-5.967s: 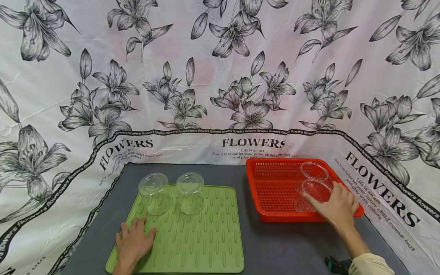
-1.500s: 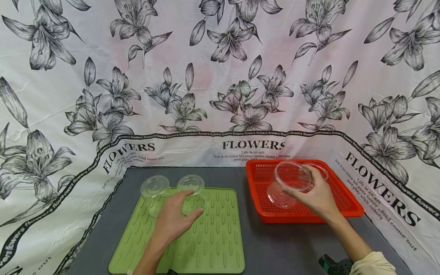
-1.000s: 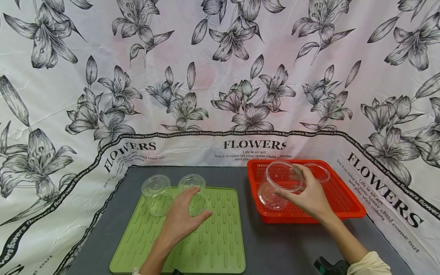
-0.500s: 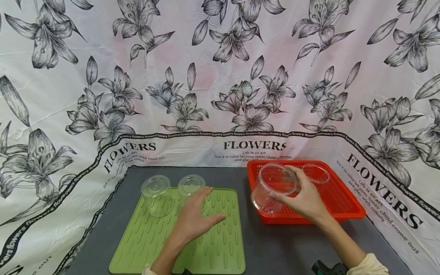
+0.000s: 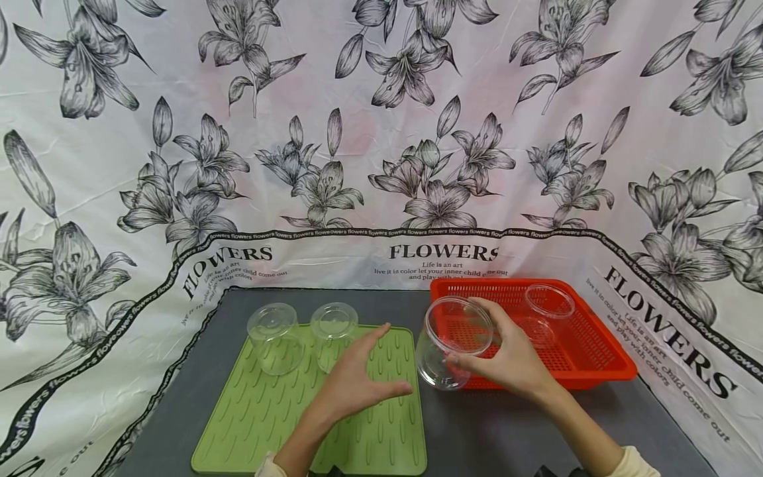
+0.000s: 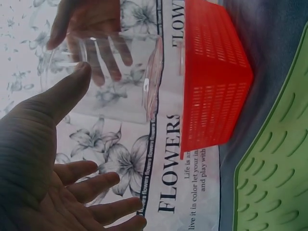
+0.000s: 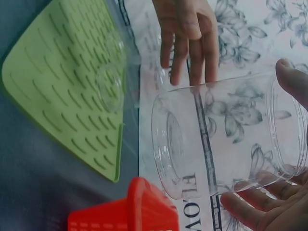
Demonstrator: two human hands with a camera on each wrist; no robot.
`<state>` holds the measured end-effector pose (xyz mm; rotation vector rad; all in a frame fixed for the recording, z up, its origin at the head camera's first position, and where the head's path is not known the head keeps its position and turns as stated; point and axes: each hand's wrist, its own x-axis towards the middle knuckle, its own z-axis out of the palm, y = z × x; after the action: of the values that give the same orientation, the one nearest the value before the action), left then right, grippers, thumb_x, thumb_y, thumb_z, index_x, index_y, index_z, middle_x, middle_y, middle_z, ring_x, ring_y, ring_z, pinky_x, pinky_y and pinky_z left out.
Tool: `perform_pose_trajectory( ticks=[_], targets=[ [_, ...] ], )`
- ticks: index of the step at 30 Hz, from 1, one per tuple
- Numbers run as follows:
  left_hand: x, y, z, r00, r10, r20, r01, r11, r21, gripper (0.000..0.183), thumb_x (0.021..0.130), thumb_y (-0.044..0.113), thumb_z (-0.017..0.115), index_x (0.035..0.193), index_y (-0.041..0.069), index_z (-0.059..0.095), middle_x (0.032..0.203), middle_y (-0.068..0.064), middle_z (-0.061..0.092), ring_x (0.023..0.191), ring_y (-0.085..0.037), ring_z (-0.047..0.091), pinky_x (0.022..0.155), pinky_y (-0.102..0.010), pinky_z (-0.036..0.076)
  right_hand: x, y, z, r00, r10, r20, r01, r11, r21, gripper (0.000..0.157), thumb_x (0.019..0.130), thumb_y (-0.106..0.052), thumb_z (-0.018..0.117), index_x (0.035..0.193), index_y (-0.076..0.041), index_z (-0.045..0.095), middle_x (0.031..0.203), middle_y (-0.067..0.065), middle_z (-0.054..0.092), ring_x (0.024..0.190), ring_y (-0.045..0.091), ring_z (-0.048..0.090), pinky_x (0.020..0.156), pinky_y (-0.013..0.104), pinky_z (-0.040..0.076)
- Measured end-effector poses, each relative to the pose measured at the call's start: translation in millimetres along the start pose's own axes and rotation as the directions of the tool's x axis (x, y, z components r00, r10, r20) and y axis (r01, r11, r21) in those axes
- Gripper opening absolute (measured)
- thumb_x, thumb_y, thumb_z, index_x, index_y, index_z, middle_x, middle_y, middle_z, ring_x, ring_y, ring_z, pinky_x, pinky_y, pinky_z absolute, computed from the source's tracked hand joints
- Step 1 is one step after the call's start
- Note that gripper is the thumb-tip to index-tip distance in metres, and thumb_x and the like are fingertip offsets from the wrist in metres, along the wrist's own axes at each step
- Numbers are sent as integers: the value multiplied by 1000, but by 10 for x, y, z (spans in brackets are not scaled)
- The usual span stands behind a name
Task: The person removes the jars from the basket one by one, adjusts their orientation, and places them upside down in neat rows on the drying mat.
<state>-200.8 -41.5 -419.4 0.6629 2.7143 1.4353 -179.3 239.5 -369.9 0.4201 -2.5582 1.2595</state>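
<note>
My right hand (image 5: 517, 359) grips a clear plastic jar (image 5: 440, 363) near its rim, thumb on the near side and fingers on the far side. The jar tilts in the air between the red basket and the green mat. My left hand (image 5: 356, 385) is over the mat with thumb and fingers spread, holding nothing. In the left wrist view, the held jar (image 6: 120, 103) appears beyond my left thumb. The right wrist view shows its round base (image 7: 168, 144) facing my left hand. Two similar jars (image 5: 275, 348) stand at the mat's back left, apparently bottom up.
The green ribbed mat (image 5: 310, 430) lies on the grey table (image 5: 465, 437). To the right stands the red perforated basket (image 5: 596, 358), with another clear jar (image 5: 551, 301) inside. A white flower-printed cloth (image 5: 381, 165) hangs behind the table.
My right hand has lifted the jar from the basket and carried it left past the basket's edge. My left hand has risen from the mat and moved right toward it.
</note>
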Motion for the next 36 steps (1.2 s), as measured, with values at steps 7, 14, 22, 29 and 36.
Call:
perform_pose_trajectory(
  ticks=[7, 14, 22, 29, 36],
  targets=[
    [2, 33, 47, 999, 40, 11, -40, 999, -20, 109, 68, 58, 89, 159, 33, 34, 160, 0, 44, 148, -33, 42, 114, -63, 39, -7, -38, 83, 998, -46, 47, 44, 998, 42, 87, 77, -32, 91, 148, -20, 43, 139, 5, 60, 119, 28, 65, 92, 36, 57],
    [-3, 73, 62, 996, 86, 33, -83, 994, -64, 112, 67, 59, 90, 159, 35, 32, 156, 2, 49, 141, -30, 50, 109, -60, 46, -18, -77, 154, 993, -86, 77, 82, 995, 65, 88, 75, -31, 91, 148, -19, 44, 141, 3, 60, 120, 29, 63, 93, 40, 57],
    [-7, 112, 71, 993, 110, 43, -106, 990, -98, 112, 64, 58, 92, 157, 40, 32, 154, 10, 50, 138, -31, 52, 105, -62, 47, -36, -116, 244, 984, -134, 117, 119, 985, 127, 87, 75, -29, 92, 148, -18, 44, 142, 6, 58, 121, 33, 64, 96, 40, 58],
    [-2, 102, 78, 987, 156, 42, -151, 983, -103, 109, 66, 56, 92, 156, 45, 30, 149, 8, 54, 134, -27, 55, 105, -55, 48, -37, -140, 297, 980, -153, 128, 132, 979, 157, 88, 75, -28, 92, 148, -18, 44, 140, 9, 59, 120, 32, 63, 95, 40, 58],
    [-16, 102, 79, 986, 159, 39, -155, 983, -95, 109, 68, 55, 91, 158, 37, 31, 147, 5, 55, 133, -29, 57, 106, -53, 49, -38, -158, 333, 976, -164, 140, 137, 973, 188, 89, 76, -25, 91, 149, -16, 43, 142, 9, 58, 124, 31, 61, 99, 46, 56]
  ],
)
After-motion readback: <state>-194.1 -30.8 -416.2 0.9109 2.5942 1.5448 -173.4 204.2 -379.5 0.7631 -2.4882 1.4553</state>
